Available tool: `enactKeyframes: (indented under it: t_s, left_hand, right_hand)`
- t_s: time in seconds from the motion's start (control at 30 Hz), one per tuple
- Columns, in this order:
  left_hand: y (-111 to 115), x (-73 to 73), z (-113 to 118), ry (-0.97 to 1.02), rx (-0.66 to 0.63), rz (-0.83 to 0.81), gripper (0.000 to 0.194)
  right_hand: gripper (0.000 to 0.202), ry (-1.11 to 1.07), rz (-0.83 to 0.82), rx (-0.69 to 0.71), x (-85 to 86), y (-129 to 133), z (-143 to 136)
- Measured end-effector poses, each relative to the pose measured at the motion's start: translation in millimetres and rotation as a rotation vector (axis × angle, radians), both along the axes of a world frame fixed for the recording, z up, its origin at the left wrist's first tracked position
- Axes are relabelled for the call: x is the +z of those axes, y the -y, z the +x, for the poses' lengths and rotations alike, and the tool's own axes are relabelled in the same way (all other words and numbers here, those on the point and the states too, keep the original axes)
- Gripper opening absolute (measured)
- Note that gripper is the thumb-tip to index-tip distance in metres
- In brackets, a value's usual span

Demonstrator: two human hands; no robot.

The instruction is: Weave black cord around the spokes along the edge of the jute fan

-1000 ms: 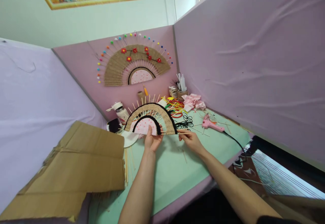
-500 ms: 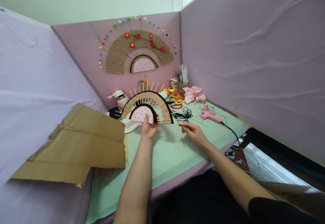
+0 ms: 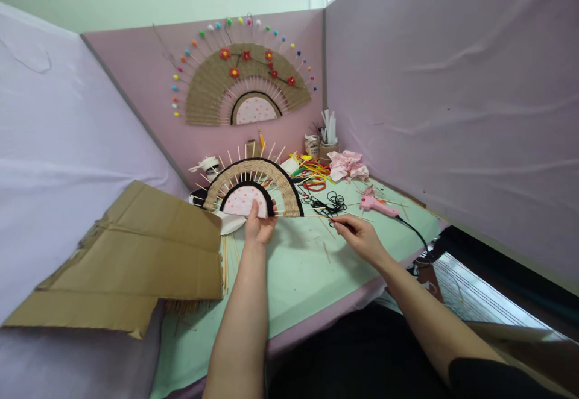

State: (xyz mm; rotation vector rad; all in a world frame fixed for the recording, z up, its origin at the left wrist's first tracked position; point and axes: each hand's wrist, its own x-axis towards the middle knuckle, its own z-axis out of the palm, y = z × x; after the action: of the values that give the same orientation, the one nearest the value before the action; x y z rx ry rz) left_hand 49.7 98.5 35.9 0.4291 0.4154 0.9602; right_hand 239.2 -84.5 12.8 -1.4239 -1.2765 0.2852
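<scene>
My left hand (image 3: 260, 225) grips a half-round fan (image 3: 289, 191) at its base, thumb over the polka-dot pink centre. The fan has a woven tan band, black edging and thin sticks poking out past its rim. To its right my right hand (image 3: 357, 236) is closed in a pinch with a bit of black yarn at the fingertips. A tangle of black yarn (image 3: 332, 204) lies on the table just beyond those fingers. Sticks from the fan's right end reach toward this hand.
A larger fan with red flowers (image 3: 253, 67) hangs on the back panel. A pink glue gun (image 3: 379, 206) with a cord lies at right, near crumpled pink cloth (image 3: 347, 164). Folded cardboard (image 3: 136, 260) covers the left side. A white-lidded jar (image 3: 208, 166) stands behind the fan.
My right hand has drawn away from the fan, rightward, to beside the yarn tangle. The fan in my left hand has shifted slightly left.
</scene>
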Motion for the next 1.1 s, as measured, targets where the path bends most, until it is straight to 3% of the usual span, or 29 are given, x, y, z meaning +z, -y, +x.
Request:
enactKeyframes:
  t_s: [0.3,0.5,0.8,1.1]
  left_hand:
    - [3,3.1,0,0.001,0.025,0.022,0.030]
    - [1,1.7,0,-0.007,0.043,0.021,0.029]
    - [5,0.1,9,0.020,0.108,0.026,0.023]
    - [18,6.0,17,0.026,0.034,0.035,0.026]
  right_hand:
    - [0.023,0.130,0.035,-0.061,7.4,5,-8]
    - [0.020,0.081,0.056,-0.133,5.7,7,-1]
    - [0.017,0.135,0.053,-0.051,5.5,4,-24]
    - [0.019,0.254,0.019,0.082,-8.1,-3,-42]
